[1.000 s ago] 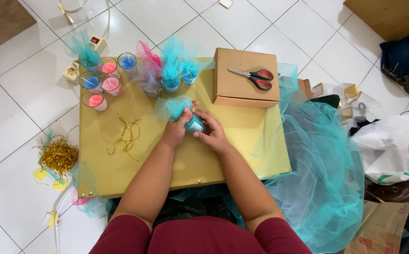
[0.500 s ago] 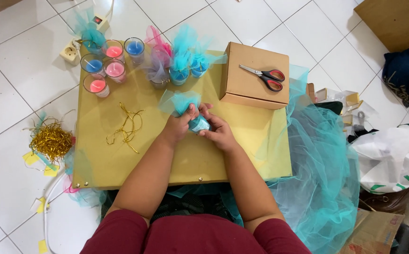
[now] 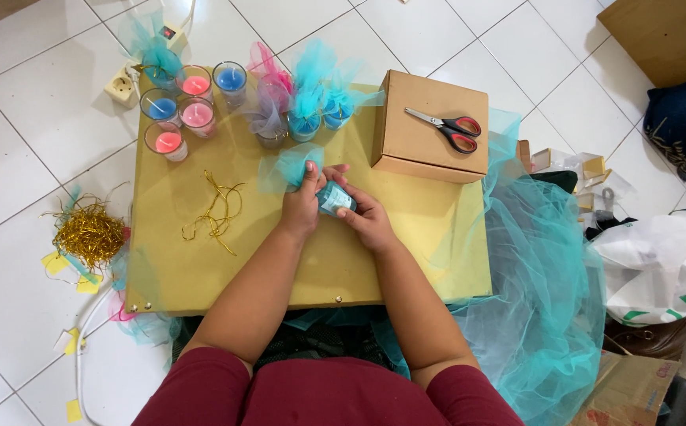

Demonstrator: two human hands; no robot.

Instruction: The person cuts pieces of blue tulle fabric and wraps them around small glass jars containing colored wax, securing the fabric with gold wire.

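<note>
Teal tulle (image 3: 287, 167), gold board (image 3: 216, 260), red-handled scissors (image 3: 447, 128), white floor tiles (image 3: 19, 150).

Short maroon sleeves, bare forearms, no jewellery seen

- A single head-worn view looks almost straight down from above the person's lap.
- It faces forward over the low gold board (image 3: 201, 268), with the white tiled floor (image 3: 35, 142) around it.
- It sits near, so both forearms fill the lower middle.
- No second view shares the scene.
</note>
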